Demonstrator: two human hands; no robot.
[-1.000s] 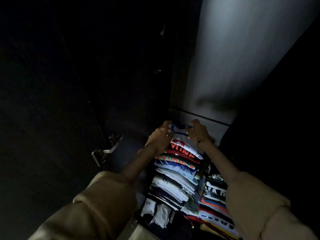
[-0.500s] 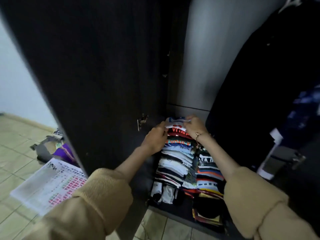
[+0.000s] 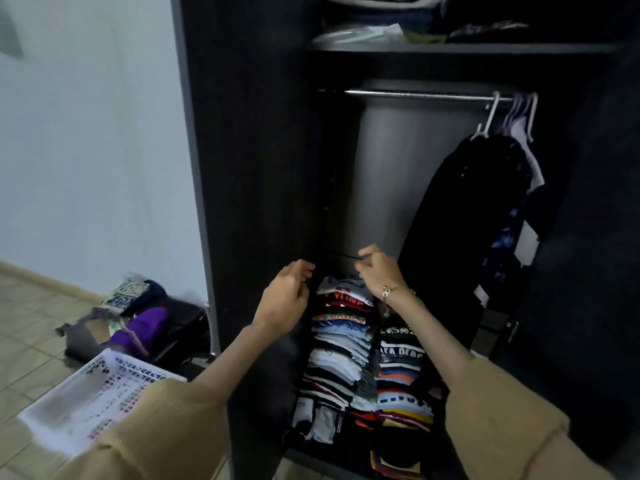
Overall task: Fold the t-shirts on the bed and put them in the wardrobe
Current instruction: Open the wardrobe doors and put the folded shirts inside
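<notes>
Beside the basket (image 3: pixel 86 393) on the floor, the left hand (image 3: pixel 285 299) is hovering with a loose, empty grip, fingers lightly curled. The top t-shirt (image 3: pixel 343 289) is lying folded on the left stack (image 3: pixel 337 344) inside the wardrobe (image 3: pixel 256 168), just below and between both grips, long axis crosswise. The right hand (image 3: pixel 379 271) is hanging equally near, grip slack, holding nothing.

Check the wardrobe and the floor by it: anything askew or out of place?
Inside the wardrobe, the folded t-shirts sit in tidy rows. Outside, a heap of clothes lies loose on the floor tiles beside a white basket. Both hands, left and right, hold nothing.
</notes>
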